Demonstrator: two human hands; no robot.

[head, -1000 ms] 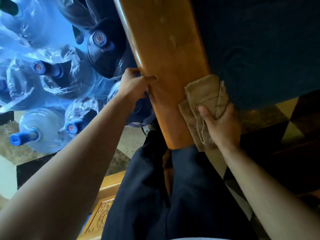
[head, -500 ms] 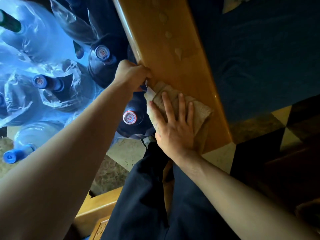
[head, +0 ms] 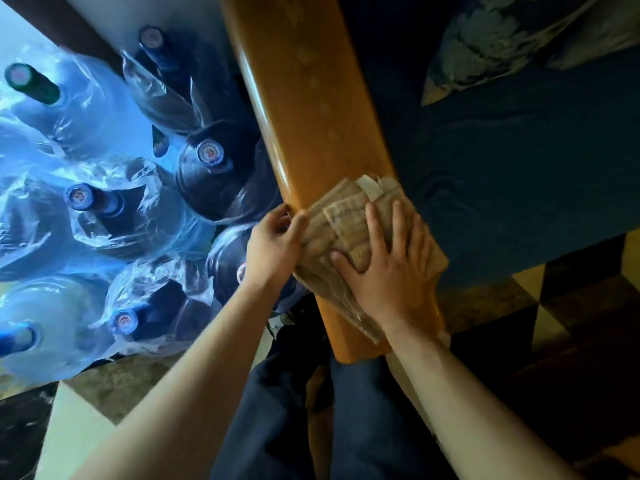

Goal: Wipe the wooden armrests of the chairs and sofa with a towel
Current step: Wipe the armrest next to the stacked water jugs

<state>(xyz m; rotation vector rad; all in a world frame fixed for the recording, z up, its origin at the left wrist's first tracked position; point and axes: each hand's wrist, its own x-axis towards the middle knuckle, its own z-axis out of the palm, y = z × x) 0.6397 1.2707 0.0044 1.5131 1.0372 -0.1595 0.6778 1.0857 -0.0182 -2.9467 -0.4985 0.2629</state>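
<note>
A: Obs., left to right? Water jugs [head: 104, 216] left, floor level.
B: Left hand [head: 273, 247], fingers curled on the armrest [head: 311, 109] edge. Armrest long axis runs near-to-far, leaning left. Towel [head: 349, 223] on its near end; right hand [head: 391, 265] flat on it, fingers spread.

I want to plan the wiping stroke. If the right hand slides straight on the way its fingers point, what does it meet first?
The right hand, flat on the towel, points up along the armrest. It would first meet bare wood with pale spots; nothing seems to block it.
</note>
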